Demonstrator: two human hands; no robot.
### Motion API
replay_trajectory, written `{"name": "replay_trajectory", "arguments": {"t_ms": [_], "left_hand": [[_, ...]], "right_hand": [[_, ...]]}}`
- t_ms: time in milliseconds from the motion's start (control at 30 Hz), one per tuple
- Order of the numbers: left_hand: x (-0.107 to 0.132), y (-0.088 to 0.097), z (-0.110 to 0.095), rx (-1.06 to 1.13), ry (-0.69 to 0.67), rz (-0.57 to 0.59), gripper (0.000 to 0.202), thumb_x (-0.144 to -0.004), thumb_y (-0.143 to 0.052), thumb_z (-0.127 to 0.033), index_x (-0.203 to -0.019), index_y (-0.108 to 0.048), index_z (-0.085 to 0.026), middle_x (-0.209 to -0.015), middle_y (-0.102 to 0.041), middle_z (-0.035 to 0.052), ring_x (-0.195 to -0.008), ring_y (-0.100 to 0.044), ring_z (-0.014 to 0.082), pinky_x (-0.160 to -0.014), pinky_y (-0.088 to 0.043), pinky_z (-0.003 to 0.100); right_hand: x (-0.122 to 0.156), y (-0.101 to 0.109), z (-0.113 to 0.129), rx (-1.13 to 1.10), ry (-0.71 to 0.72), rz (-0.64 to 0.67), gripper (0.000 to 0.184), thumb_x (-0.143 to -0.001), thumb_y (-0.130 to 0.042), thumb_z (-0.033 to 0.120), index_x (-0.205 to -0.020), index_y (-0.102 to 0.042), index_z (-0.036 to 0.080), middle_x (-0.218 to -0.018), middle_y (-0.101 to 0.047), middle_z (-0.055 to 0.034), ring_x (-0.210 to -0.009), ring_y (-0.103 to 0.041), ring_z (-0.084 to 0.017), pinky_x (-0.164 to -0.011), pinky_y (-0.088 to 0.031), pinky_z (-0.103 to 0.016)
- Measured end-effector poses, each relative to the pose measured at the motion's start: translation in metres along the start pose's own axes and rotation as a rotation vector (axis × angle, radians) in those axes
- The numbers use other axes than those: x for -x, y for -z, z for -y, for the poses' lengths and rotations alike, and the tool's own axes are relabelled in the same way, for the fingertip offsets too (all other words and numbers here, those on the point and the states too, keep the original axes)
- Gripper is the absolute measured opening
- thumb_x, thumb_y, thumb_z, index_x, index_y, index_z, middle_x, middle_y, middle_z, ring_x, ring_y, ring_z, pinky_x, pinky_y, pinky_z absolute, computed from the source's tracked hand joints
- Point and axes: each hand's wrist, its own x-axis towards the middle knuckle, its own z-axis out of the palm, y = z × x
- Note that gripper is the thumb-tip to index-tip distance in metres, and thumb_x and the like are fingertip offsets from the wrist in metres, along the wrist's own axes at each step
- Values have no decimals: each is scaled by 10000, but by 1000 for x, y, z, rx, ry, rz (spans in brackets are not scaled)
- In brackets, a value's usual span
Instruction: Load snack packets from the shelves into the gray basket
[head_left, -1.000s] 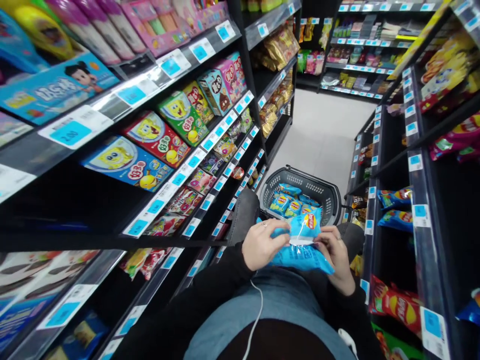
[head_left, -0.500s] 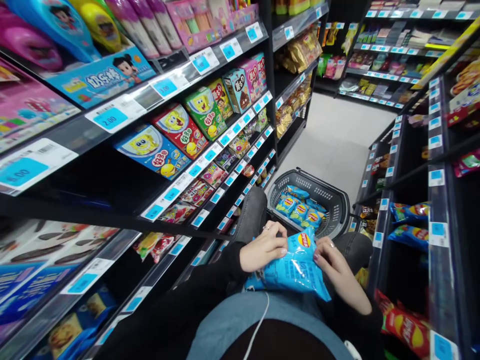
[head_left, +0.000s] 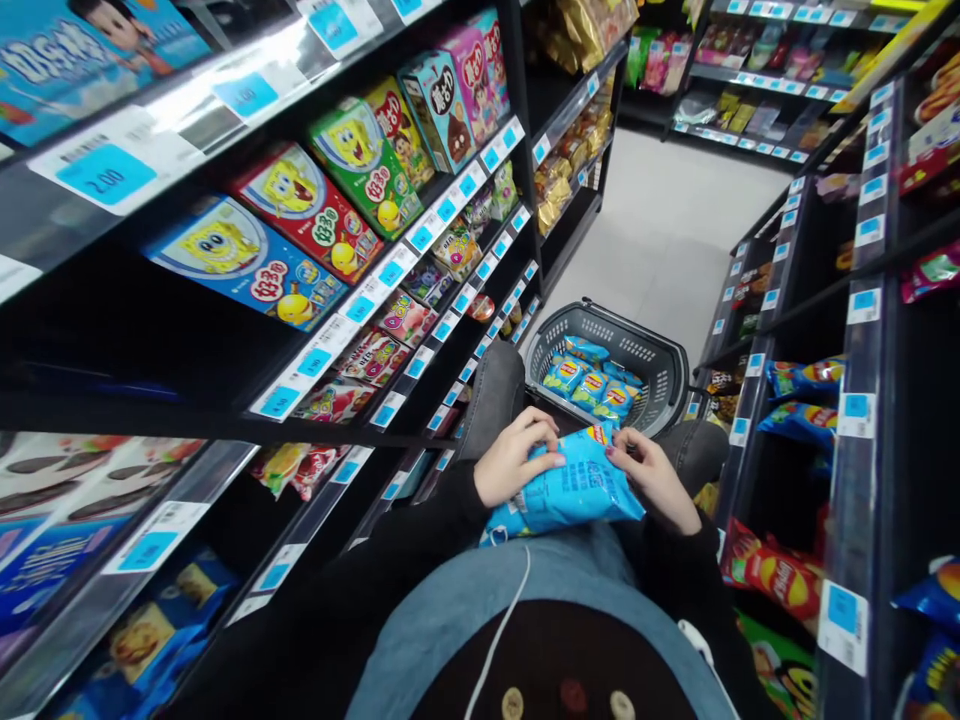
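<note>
Both of my hands grip a light blue bag of chips [head_left: 566, 490] held over my lap. My left hand [head_left: 514, 457] curls round the bag's left top edge. My right hand [head_left: 651, 478] pinches its right top corner. Just beyond my knees a dark grey shopping basket [head_left: 660, 362] sits on the floor, holding several more blue chip bags [head_left: 592, 378].
Black shelves [head_left: 390, 275] full of snack boxes with blue price tags line the left side. Another black shelf unit [head_left: 840, 400] with chip bags stands close on the right. The pale aisle floor [head_left: 667, 240] runs ahead past the basket.
The blue bag has tipped from more upright to lying flatter on my lap, both hands staying on it. The camera has tilted down a little.
</note>
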Motion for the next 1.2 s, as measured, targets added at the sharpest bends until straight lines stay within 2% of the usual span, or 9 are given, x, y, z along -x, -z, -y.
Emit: {"name": "replay_trajectory", "arguments": {"t_ms": [100,233,333,433,633,800,1000,1100,1200], "left_hand": [[5,3,12,100,15,0,230,-751,-625,-369,-824,-542,-168,-986,-523,79,-925,-540,182,-758,-472,292],[14,0,20,38,50,-65,193,-778,-601,-336,-723,-524,-168,-877,-579,54,-848,-562,163,-779,-454,303],[12,-7,18,-71,50,-64,172,-786,-587,-311,-699,-530,-174,-885,-592,50,-853,-566,164,-795,-452,308],[6,-10,20,-191,34,28,152,-809,-548,-307,-718,-541,-184,-878,-594,49,-853,-576,168,-802,-463,309],[14,10,39,-374,-28,226,142,-813,-521,-325,-878,-547,-202,-1067,-604,82,-1004,-575,214,-878,-464,359],[31,21,52,-429,-57,191,133,-822,-507,-331,-815,-567,-212,-1061,-637,71,-995,-599,210,-880,-477,345],[25,22,52,-368,-61,237,176,-837,-494,-338,-777,-602,-214,-972,-685,51,-879,-650,188,-795,-520,296],[26,21,52,-401,-112,236,183,-849,-481,-331,-788,-601,-207,-995,-683,52,-899,-649,179,-811,-524,295],[38,17,57,-555,-197,158,188,-851,-479,-316,-887,-603,-178,-1083,-655,83,-1048,-596,203,-941,-466,363]], "right_hand": [[4,-4,-6,-211,-56,-22,395,-619,-726,418,-735,-423,194,-702,-461,45,-539,-430,-65,-514,-379,-199],[7,-14,-15,-355,-247,-28,476,-683,-614,572,-963,-462,218,-936,-567,-27,-654,-583,-124,-550,-481,-252],[2,-24,-22,-371,-338,71,512,-651,-688,486,-1030,-502,197,-948,-616,-48,-763,-625,-157,-658,-522,-275],[-4,-35,-32,-541,-414,244,496,-590,-754,339,-1006,-544,170,-844,-649,-13,-759,-645,-155,-727,-523,-275],[-3,-42,-66,-750,-274,254,517,-649,-688,259,-1117,-508,129,-849,-660,14,-850,-650,-155,-781,-492,-277],[1,-41,-78,-749,-206,245,546,-642,-693,251,-1128,-470,143,-916,-661,-10,-871,-641,-156,-795,-487,-311],[2,-39,-78,-689,-116,243,545,-665,-651,256,-1158,-460,128,-943,-638,7,-939,-614,-152,-818,-453,-308],[-1,-37,-83,-726,-147,240,630,-608,-720,236,-1176,-459,163,-977,-636,-1,-951,-611,-157,-813,-472,-283],[-5,-38,-92,-790,-251,224,672,-492,-804,185,-1092,-500,189,-952,-650,-21,-886,-630,-166,-779,-509,-270]]}}
